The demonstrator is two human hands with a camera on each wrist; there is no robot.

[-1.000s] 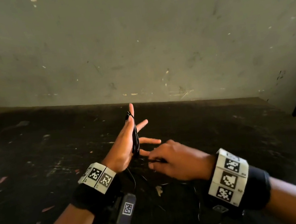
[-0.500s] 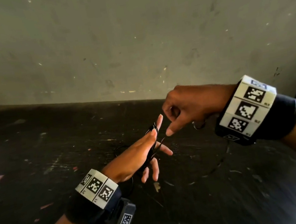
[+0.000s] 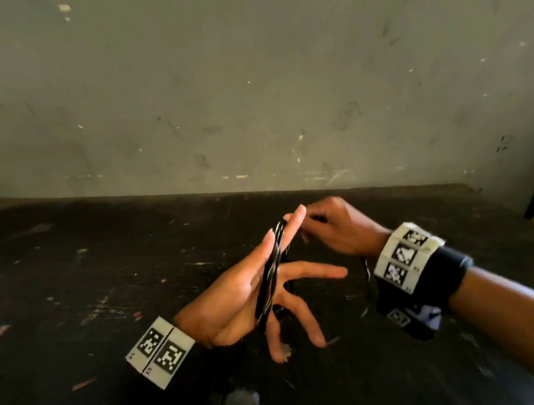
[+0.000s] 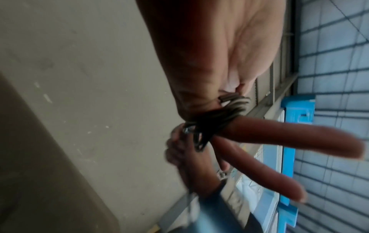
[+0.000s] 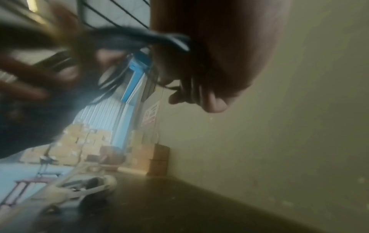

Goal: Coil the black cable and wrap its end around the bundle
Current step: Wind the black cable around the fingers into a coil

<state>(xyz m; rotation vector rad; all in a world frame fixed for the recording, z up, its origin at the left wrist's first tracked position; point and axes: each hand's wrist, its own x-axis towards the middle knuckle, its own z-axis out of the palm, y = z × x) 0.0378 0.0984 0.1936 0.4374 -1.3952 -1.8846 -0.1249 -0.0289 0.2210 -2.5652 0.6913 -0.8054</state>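
Since half a second ago the right hand (image 3: 335,226) has dropped from well above the counter (image 3: 99,296) to just behind the left hand's (image 3: 238,296) raised fingertip, and the left hand has tilted more upright, the strands along it reading thicker. That left hand is open, its fingers straight and spread, held above the middle of the dark counter and serving as a former: the black cable (image 3: 270,271) runs in several parallel strands from the raised finger down across the palm, and the left-wrist view shows the same strands banded round the base of a finger (image 4: 259,134). The right hand is curled, apparently pinching the running part of the cable beside that fingertip. From here the likeliest failure, as I judge it, is the loops sliding off the straight, splayed fingers if the right hand pulls the next turn too hard or the left fingers relax; a slack turn could also cross the others and tangle. A loose length hangs by the right wrist (image 3: 368,274) and could snag on the wrist camera. The pinch itself is hidden behind the left finger, the right-wrist view is badly blurred, and the cable's free end cannot be found anywhere.
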